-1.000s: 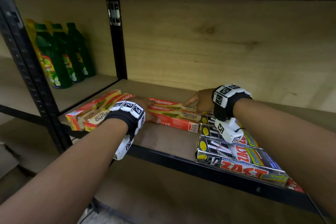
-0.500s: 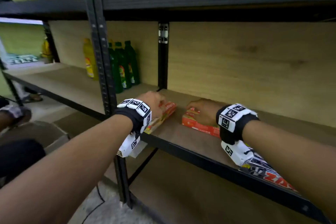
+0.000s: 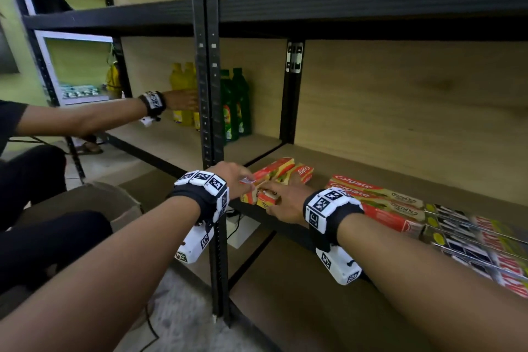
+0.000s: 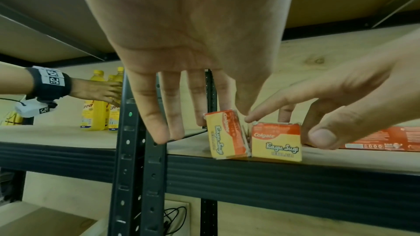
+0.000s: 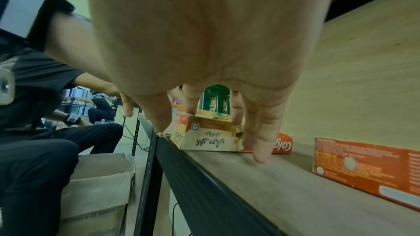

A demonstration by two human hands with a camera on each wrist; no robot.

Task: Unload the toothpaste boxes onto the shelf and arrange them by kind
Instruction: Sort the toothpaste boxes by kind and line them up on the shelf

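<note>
Two toothpaste boxes [image 4: 276, 141]: orange-yellow, Colgate Kayu Sugi, side by side.

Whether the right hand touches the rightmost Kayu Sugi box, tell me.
Touching. Left wrist view: the right hand pinches the rightmost Kayu Sugi box, index fingertip on top, thumb alongside.

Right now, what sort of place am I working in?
Likely a shop or a stockroom mock-up: black metal shelving with wooden boards, toothpaste boxes laid out by brand, and bottles in the next bay.
</note>
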